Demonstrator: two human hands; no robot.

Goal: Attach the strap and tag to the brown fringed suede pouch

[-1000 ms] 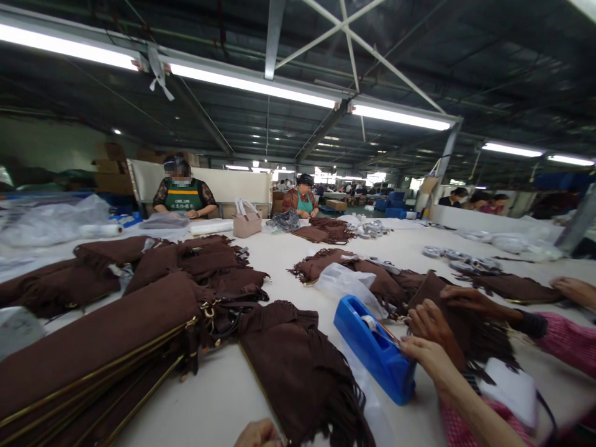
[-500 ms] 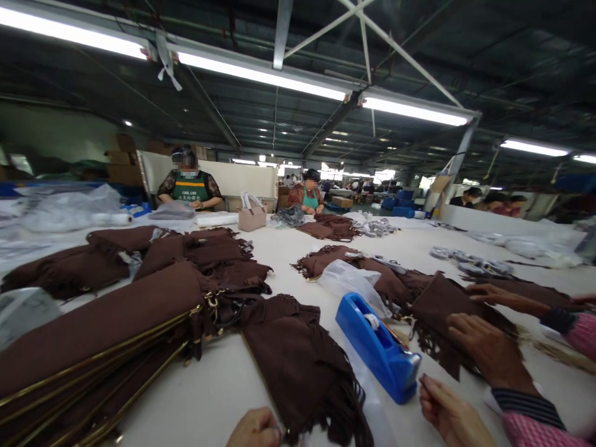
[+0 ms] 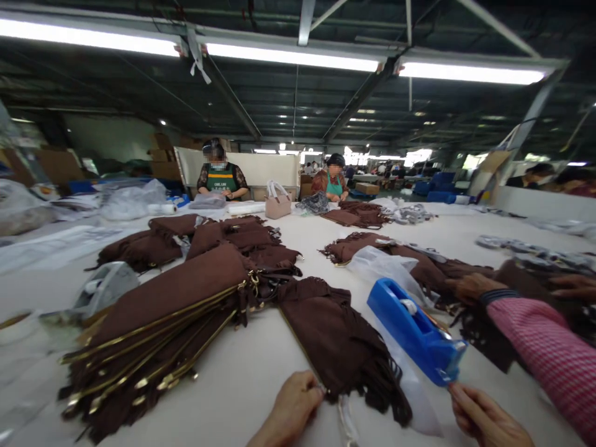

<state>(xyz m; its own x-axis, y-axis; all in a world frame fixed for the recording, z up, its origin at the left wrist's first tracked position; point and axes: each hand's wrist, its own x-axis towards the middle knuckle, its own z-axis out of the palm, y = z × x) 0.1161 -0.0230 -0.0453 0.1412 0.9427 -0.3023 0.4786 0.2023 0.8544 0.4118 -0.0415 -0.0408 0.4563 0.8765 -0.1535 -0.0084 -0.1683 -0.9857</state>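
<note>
A dark brown fringed bag (image 3: 333, 335) lies flat in front of me, its gold zipper along the left edge. My left hand (image 3: 295, 403) is closed, thumb and finger pinching the zipper end at the bag's near corner. To the right of the bag stands a blue tape dispenser (image 3: 410, 329) holding a roll of tape. My right hand (image 3: 487, 416) is closed at its front cutting end, fingertips pinched on what looks like the clear tape's end. A pale narrow strip (image 3: 345, 419) hangs from the near corner of the bag.
A stack of brown bags (image 3: 172, 298) with gold zippers lies left, beside a grey tape dispenser (image 3: 107, 288). A co-worker's pink checked sleeve (image 3: 535, 335) reaches in from the right over more brown bags. White plastic (image 3: 384, 267) lies behind the blue dispenser. Two people sit across the table.
The view has turned left. My right fingertips have come up to the dispenser's front end. My left hand stays at the bag's corner. The co-worker's arm has reached farther across the brown bags.
</note>
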